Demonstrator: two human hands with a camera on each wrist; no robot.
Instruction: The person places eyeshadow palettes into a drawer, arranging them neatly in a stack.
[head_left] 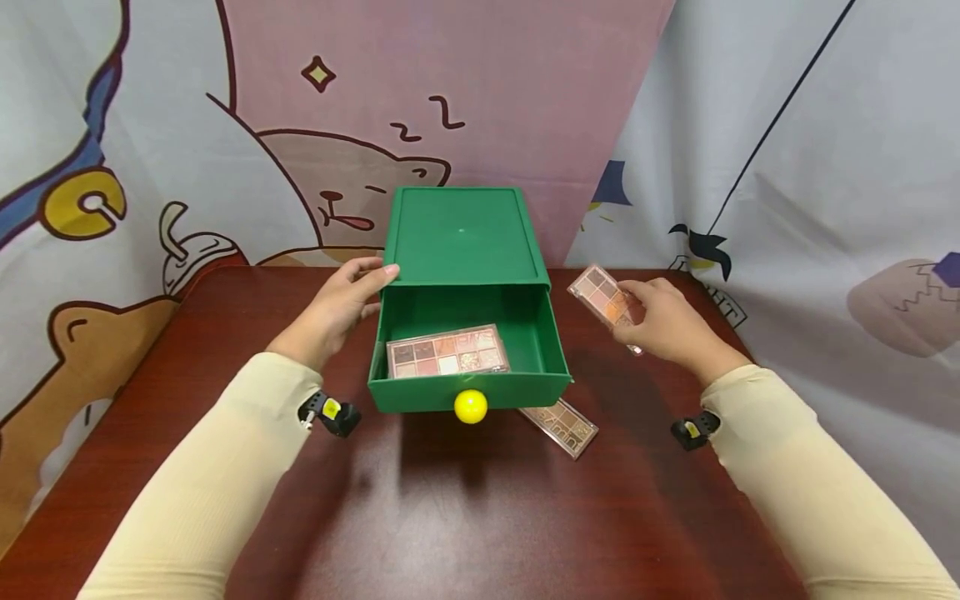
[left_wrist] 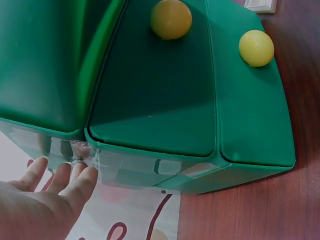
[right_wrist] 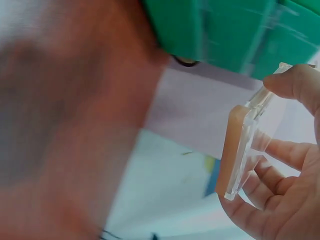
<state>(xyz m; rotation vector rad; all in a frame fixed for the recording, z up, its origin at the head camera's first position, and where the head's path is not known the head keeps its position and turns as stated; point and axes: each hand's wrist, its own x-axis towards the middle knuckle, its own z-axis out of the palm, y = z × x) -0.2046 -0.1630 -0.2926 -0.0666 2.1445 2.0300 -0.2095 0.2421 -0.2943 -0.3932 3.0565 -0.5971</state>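
Palette (head_left: 603, 298) sits in right grip (head_left: 666, 323), cloth (head_left: 810, 192) behind reading "HT"

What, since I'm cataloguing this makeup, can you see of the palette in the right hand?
The palette is a slim rectangular case, partly clear and plastic-looking, with rectangular pans in browns, pinks and orange; the right hand hides part of it, so they cannot all be counted. Edge-on in the right wrist view, it shows a peach-toned layer beside a clear one. The hand pinches it toward its near end, tilted, apparently above the tabletop, right of the green drawer unit and apart from it.
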